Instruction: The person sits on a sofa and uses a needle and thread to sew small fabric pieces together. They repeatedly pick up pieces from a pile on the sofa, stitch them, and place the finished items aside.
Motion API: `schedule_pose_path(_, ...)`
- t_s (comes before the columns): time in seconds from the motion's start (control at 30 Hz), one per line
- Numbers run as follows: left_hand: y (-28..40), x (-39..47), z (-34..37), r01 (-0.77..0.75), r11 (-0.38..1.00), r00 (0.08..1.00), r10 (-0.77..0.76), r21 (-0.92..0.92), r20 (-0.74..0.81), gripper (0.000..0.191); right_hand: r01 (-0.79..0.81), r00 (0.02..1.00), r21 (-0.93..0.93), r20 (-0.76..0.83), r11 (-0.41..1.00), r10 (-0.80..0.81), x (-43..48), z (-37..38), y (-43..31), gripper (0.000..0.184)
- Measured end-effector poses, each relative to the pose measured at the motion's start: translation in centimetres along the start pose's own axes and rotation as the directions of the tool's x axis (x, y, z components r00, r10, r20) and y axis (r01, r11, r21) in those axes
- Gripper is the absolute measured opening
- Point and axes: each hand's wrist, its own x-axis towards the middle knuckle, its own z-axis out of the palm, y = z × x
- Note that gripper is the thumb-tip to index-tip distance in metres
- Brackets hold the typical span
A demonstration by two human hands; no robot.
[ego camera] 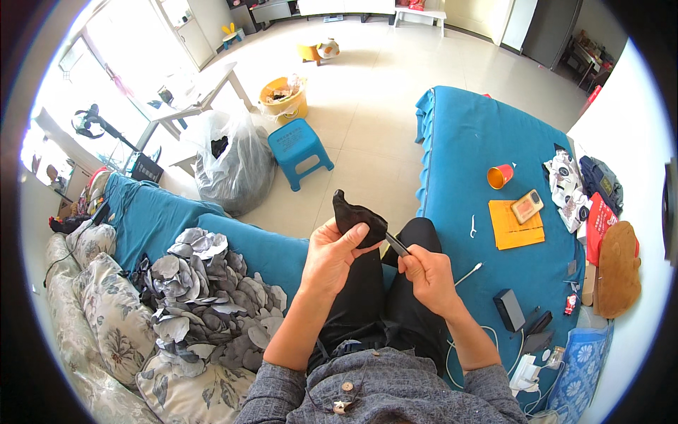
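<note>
Over my lap, my left hand (344, 249) pinches a small black piece (360, 214), apparently fabric, with a curled, pointed tip at its far end. My right hand (430, 275) grips a slim dark metal tool (396, 245), perhaps tweezers. The tool's front end meets the right edge of the black piece, and its tip is hidden there. Beside my left forearm lies a heap of grey and off-white rounded fabric-like pieces (212, 297) on the sofa. Both hands are apart from each other.
A blue plastic stool (299, 146) stands ahead, with a filled clear plastic bag (233, 164) and a yellow bin (286, 100) near it. On the teal-covered seat (455, 138) at right are an orange cup (499, 176), a phone (527, 206), yellow envelopes (514, 236), a black box (509, 310) and cables.
</note>
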Motion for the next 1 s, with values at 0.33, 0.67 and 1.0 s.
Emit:
schedule_pose_path(0.33,2.4,0.4,-0.4,-0.058,0.988,0.993,0.043,0.140,0.105,0.024,0.123,0.992,-0.144,0.016,0.982,-0.122,-0.3,-1.3,-0.3,0.017)
schedule_pose_path(0.67,2.5,0.0,0.4,-0.174,0.958,0.979,0.143,0.229,0.143,0.013,0.134,0.991,-0.236,0.052,0.962,-0.125,-0.9,-2.5,-1.2,0.015)
schedule_pose_path(1.0,2.3,-0.3,1.3,-0.212,0.964,0.972,0.189,0.164,0.142,0.010,0.160,0.983,-0.162,-0.062,0.974,-0.172,-0.9,-1.3,-0.9,0.022)
